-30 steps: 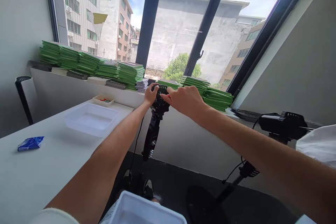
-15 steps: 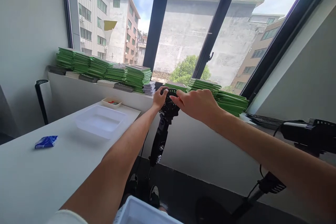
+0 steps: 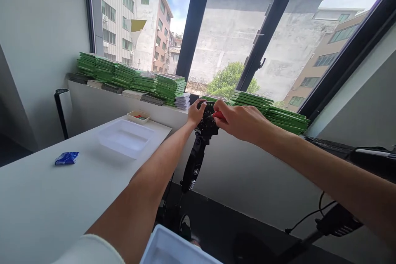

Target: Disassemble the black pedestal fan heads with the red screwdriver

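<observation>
In the head view, my left hand grips the left edge of a round black device, its thumb near the top rim. The device has a perforated face and sits on a black arm with a thick handle-like section. My right hand is closed in a pinch at the device's right side. A small red piece shows between its thumb and forefinger, against or just in front of the device's face. The fingers cover most of the piece, so its kind is unclear.
On the left, a white table bears a translucent tray, a blue packet and a cream dish of small coloured pieces. Green stacks line the sill. A white bin is below me; black equipment stands right.
The view has shifted, so the scene sits differently in frame. My right fingers have curled into a pinch, and the red piece now shows between them. My left hand stays on the device.
</observation>
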`<state>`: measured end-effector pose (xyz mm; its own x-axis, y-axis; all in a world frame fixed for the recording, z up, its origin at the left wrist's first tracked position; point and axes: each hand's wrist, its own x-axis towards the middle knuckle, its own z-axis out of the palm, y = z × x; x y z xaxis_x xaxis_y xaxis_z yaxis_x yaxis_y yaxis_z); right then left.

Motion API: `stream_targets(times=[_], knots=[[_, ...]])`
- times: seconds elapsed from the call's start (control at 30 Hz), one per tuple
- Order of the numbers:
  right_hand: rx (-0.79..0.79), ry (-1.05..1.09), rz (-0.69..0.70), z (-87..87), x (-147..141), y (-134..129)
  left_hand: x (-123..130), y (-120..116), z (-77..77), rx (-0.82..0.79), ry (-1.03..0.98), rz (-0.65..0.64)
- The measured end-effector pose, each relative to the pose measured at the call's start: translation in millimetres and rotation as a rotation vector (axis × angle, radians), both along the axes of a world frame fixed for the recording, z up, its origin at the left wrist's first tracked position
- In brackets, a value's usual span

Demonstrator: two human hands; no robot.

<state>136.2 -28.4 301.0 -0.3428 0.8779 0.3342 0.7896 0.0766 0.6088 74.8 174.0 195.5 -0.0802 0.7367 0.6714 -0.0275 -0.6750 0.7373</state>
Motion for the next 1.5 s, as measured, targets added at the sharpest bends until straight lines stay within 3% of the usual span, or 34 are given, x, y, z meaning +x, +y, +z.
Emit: stream_targets(times=[0.13,0.33,0.5,0.67,0.83,1.03,1.17,1.33,1.4,1.5], knots=[[0.057,-0.050,-0.110,5.1,-2,-2,-2,0,0.7,-0.008,0.005,0.005],[-0.056,0.135,-0.065,11.0,-2,-2,-1,1,-0.1,-0.004,0.004,-0.001],[0.029,-0.003,-0.108,10.9,-1,-4,-2,-2,0.5,0.012,-0.010,-0.018],[-0.141,0.184,-0.022,9.9,1,-2,-3,-1,0.8,-0.012,0.010,-0.013],[0.030,-0.031,-0.106,10.2,-2,-6,-2,1,-0.2,0.005,-0.002,-0.010],[-0.091,0.103,-0.036,7.3,-2,-3,-2,3,-1.3,0.003,0.026,0.000],[0.061,-0.057,-0.134,7.9,0,-3,-2,5,-1.7,0.008,0.016,-0.008],[-0.082,0.194,-0.049,9.5,-3,-3,-1,5,-1.8,0.018,0.006,-0.023],[-0.090,0.159,-0.073,7.8,-7,-4,-1,5,-1.6,0.017,0.008,-0.018],[0.039,0.005,-0.148,3.6,-9,-3,-2,4,-1.2,0.011,0.011,-0.011]])
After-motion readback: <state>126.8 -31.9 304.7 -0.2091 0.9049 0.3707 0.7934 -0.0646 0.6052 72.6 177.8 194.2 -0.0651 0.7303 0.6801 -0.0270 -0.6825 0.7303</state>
